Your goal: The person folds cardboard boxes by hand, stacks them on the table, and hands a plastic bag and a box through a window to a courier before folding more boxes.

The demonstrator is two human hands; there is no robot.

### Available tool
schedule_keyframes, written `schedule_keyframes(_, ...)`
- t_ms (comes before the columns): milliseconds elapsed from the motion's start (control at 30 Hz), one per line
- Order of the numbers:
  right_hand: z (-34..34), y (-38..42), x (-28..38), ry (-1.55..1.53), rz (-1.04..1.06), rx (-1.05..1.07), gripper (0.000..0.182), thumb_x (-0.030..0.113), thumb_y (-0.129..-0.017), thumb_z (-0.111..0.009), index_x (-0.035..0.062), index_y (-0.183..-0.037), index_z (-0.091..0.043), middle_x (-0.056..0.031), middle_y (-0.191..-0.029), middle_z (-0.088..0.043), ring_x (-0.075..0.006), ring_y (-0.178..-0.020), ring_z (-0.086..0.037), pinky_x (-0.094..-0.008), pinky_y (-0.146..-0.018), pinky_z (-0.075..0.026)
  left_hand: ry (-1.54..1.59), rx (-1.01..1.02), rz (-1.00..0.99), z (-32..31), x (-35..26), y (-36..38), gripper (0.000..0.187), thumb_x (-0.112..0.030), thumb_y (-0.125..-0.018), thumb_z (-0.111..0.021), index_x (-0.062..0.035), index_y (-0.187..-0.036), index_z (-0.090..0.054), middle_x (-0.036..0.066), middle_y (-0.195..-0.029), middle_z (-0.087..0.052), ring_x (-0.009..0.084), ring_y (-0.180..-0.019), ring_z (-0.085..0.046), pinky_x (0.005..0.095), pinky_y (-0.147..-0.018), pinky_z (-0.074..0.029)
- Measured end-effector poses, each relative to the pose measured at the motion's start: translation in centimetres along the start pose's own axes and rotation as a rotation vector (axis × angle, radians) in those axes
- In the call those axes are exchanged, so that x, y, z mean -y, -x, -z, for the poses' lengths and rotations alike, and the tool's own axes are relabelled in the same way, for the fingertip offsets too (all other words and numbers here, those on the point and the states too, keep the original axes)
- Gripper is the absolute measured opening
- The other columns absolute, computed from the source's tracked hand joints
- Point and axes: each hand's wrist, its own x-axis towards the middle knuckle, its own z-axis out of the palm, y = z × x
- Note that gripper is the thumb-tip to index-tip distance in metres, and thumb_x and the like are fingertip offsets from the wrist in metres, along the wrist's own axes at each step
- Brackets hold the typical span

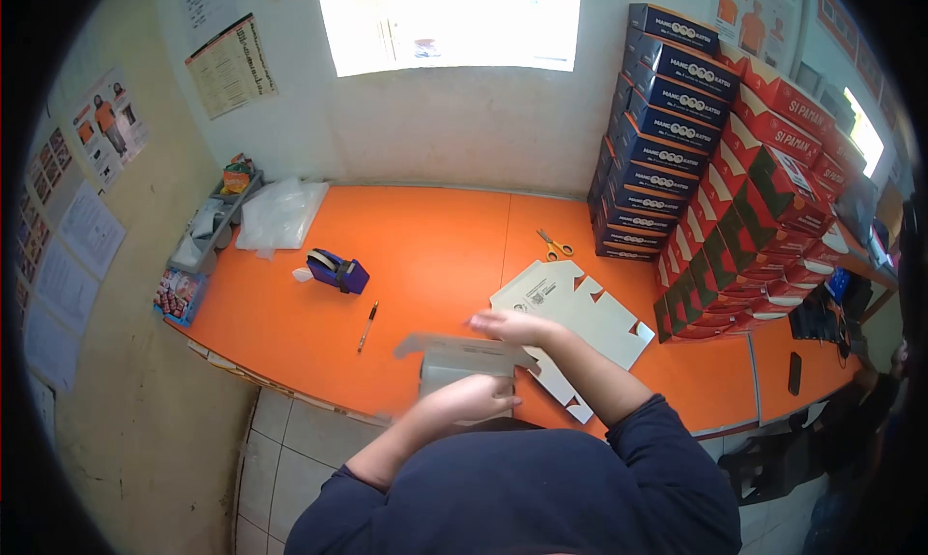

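Note:
In front of my body a partly folded cardboard box [454, 364], greyish white inside and smeared by motion, stands at the table's near edge. My left hand [474, 397] is at its near side, fingers curled over the wall. Along the box's far raised flap lies my right hand [510, 326], its fingers stretched out to the left. Just right of the box, flat cardboard blanks [590, 328] with notched edges and small print lie under my right forearm.
Orange table [425, 236] holds a blue tape dispenser [338, 272], a pen [368, 326], scissors [554, 245] and plastic bags [280, 215]. Stacked blue boxes [667, 154] and red boxes [739, 226] rise at right. Small trays [208, 231] line the left edge; a phone [795, 373] lies far right.

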Motion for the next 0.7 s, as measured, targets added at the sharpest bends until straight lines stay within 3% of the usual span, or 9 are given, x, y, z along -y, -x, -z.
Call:
schedule_keyframes(67, -1.6, 4.2, 5.4, 0.188, -0.042, 0.181, 0.051, 0.043, -0.089, -0.050, 0.0065, -0.125, -0.050, -0.0168, -0.113, -0.058, -0.0302, -0.113, -0.051, -0.0336, -0.098, -0.041, 0.219, 0.205, -0.136, 3.4, -2.2, 1.9, 0.039, -0.030, -0.088, -0.056, -0.0036, -0.117, -0.055, 0.014, -0.100, -0.065, 0.0234, -0.097, -0.061, 0.0317, -0.086, -0.046)
schedule_keyframes(133, -1.9, 6.4, 8.5, 0.307, 0.041, 0.479, 0.057, 0.046, -0.086, -0.053, 0.0099, -0.130, -0.046, -0.0175, -0.125, -0.050, -0.0327, -0.124, -0.041, -0.0420, -0.105, -0.031, 0.198, 0.134, -0.122, 5.9, -1.2, 2.6, 0.042, -0.033, -0.085, -0.059, -0.0065, -0.118, -0.055, 0.012, -0.102, -0.065, 0.0221, -0.098, -0.060, 0.0330, -0.087, -0.045)
schedule_keyframes(200, -6.0, 8.0, 3.0, 0.790, 0.231, 0.110, 0.063, 0.045, -0.084, -0.057, 0.0140, -0.135, -0.040, -0.0162, -0.135, -0.039, -0.0334, -0.131, -0.031, -0.0546, -0.106, -0.024, -0.201, -0.009, -0.141, 5.6, 0.8, 3.1, 0.064, -0.041, -0.079, -0.064, -0.0085, -0.131, -0.044, 0.018, -0.125, -0.052, 0.0320, -0.118, -0.048, 0.0424, -0.098, -0.038)
schedule_keyframes(233, -6.8, 7.9, 0.8, 0.841, 0.240, 0.165, 0.067, 0.048, -0.083, -0.057, 0.0176, -0.139, -0.033, -0.0144, -0.144, -0.026, -0.0336, -0.136, -0.021, -0.0626, -0.104, -0.016, -0.413, -0.015, -0.033, 3.9, 3.4, 3.4, 0.076, -0.045, -0.075, -0.066, -0.0104, -0.136, -0.036, 0.021, -0.135, -0.039, 0.0383, -0.125, -0.036, 0.0476, -0.102, -0.031)
schedule_keyframes(267, -7.3, 8.3, -0.1, 0.820, 0.267, 0.152, 0.068, 0.048, -0.083, -0.056, 0.0180, -0.139, -0.032, -0.0144, -0.145, -0.026, -0.0331, -0.137, -0.020, -0.0619, -0.105, -0.014, -0.626, -0.021, 0.078, 1.7, 6.7, 3.5, 0.088, -0.049, -0.072, -0.067, -0.0124, -0.141, -0.028, 0.023, -0.144, -0.027, 0.0446, -0.132, -0.025, 0.0527, -0.106, -0.024)
schedule_keyframes(300, -7.5, 8.4, -0.7, 0.803, 0.294, 0.136, 0.070, 0.049, -0.083, -0.056, 0.0184, -0.140, -0.031, -0.0143, -0.145, -0.025, -0.0327, -0.137, -0.019, -0.0611, -0.106, -0.013, -0.621, 0.056, 0.089, 0.2, 9.5, 3.4, 0.098, -0.054, -0.069, -0.067, -0.0160, -0.145, -0.018, 0.024, -0.148, -0.012, 0.0515, -0.133, -0.011, 0.0573, -0.107, -0.016)
schedule_keyframes(333, -7.2, 8.3, -0.9, 0.784, 0.322, 0.117, 0.071, 0.050, -0.082, -0.056, 0.0188, -0.141, -0.029, -0.0142, -0.146, -0.025, -0.0323, -0.138, -0.018, -0.0603, -0.107, -0.012, -0.662, 0.016, 0.077, -0.2, 9.8, 3.9, 0.095, -0.055, -0.072, -0.064, -0.0145, -0.145, -0.018, 0.023, -0.149, -0.012, 0.0481, -0.135, -0.011, 0.0572, -0.107, -0.017)
schedule_keyframes(500, -5.5, 9.5, -3.1, 0.788, 0.335, 0.174, 0.073, 0.048, -0.082, -0.057, 0.0189, -0.142, -0.028, -0.0062, -0.151, -0.017, -0.0261, -0.139, -0.017, -0.0562, -0.110, -0.008, -0.695, -0.046, 0.079, -1.9, 9.7, 4.5, 0.093, -0.056, -0.074, -0.062, -0.0154, -0.145, -0.018, 0.025, -0.148, -0.013, 0.0506, -0.134, -0.010, 0.0566, -0.108, -0.014)
schedule_keyframes(700, -5.8, 9.4, -4.3, 0.740, 0.379, 0.133, 0.069, 0.040, -0.083, -0.058, 0.0198, -0.142, -0.029, -0.0061, -0.149, -0.023, -0.0270, -0.138, -0.020, -0.0551, -0.110, -0.009, -0.724, -0.289, -0.042, -4.1, 12.5, 3.7, 0.073, -0.045, -0.078, -0.063, -0.0130, -0.137, -0.034, 0.025, -0.140, -0.031, 0.0541, -0.125, -0.030, 0.0590, -0.101, -0.028)
